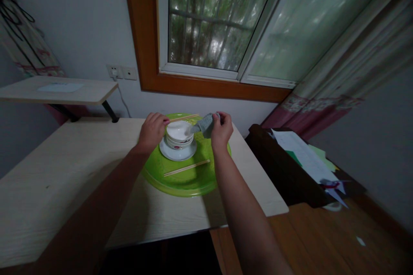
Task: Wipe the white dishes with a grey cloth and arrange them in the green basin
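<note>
The left hand (152, 131) pinches pale wooden chopsticks (184, 117) over a round green plastic tray (180, 191); the right hand (222, 132) grips crumpled grey cloth (205, 126).

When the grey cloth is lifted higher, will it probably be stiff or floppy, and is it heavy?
The grey cloth is probably floppy: it bunches in folds beside the right hand. It is likely light, since that hand seems to pinch only one end.

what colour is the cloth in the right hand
The cloth in the right hand looks grey, seen in the head view.
</note>
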`<state>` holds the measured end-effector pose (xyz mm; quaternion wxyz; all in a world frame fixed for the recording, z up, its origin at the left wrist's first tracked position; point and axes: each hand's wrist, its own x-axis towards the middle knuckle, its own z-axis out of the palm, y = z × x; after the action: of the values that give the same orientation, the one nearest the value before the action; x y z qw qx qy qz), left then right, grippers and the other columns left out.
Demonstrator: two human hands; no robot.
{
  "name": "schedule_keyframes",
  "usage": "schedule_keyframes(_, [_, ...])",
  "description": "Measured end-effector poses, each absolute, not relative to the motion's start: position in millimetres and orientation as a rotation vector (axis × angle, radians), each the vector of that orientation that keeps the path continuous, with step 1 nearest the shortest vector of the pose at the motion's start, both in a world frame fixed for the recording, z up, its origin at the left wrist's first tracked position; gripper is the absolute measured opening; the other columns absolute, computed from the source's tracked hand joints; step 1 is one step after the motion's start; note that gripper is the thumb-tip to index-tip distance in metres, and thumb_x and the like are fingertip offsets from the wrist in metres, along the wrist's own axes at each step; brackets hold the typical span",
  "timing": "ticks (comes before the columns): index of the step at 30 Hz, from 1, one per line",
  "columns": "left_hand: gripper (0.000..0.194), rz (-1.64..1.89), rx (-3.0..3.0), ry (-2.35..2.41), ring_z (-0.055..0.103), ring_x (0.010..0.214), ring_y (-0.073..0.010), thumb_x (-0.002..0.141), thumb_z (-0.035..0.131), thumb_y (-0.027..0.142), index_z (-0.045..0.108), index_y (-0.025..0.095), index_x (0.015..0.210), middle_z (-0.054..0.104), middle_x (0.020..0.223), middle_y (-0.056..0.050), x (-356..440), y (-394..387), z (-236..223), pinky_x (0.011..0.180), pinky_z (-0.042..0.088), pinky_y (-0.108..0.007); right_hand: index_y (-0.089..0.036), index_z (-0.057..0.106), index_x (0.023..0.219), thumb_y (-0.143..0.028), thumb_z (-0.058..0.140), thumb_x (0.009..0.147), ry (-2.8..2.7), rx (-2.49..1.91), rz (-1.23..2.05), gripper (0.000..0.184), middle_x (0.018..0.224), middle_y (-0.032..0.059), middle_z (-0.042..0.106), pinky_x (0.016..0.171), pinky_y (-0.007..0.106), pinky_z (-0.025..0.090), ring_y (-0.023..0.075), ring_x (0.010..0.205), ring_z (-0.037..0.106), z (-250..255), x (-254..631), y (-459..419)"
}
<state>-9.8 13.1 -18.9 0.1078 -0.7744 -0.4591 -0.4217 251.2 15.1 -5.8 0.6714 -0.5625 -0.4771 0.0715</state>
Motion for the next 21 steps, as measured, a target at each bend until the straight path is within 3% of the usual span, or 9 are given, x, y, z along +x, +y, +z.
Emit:
schedule_keyframes(7, [0.026, -0.816, -2.832, -0.961, 0.064, 0.096, -0.0223, 0.101, 0.051, 0.030, 0.073, 0.018, 0.094, 0.072, 0.094, -0.009, -1, -2, -19, 0.089, 0.047, -0.035, -0.017, 0.066, 0.109, -0.043, 0.055, 0.094, -0.947, -1.306, 0.056, 0.032, 0.104, 0.0069, 0.069, 0.085, 0.030, 0.047, 0.0186, 0.088, 0.060, -4, 258, 14])
schedule_keyframes(13, [0.023, -0.304, -2.978, -0.959, 0.067, 0.091, -0.0214, 0.097, 0.054, 0.029, 0.076, 0.023, 0.096, 0.074, 0.094, -0.007, 7, -10, -21, 0.077, 0.044, -0.031, -0.017, 0.065, 0.109, -0.044, 0.055, 0.094, -0.986, -1.311, 0.104, 0.032, 0.105, 0.0070, 0.068, 0.083, 0.030, 0.046, 0.0180, 0.084, 0.058, -4, 253, 13])
schedule_keyframes(21, [0.023, -0.130, -3.067, -0.825, 0.069, 0.083, -0.0224, 0.093, 0.055, 0.027, 0.075, 0.023, 0.104, 0.076, 0.092, -0.008, 13, -12, -22, 0.071, 0.043, -0.031, -0.017, 0.065, 0.106, -0.041, 0.056, 0.092, -1.025, -1.305, 0.133, 0.030, 0.103, 0.0074, 0.069, 0.083, 0.031, 0.046, 0.0186, 0.084, 0.059, -5, 251, 16])
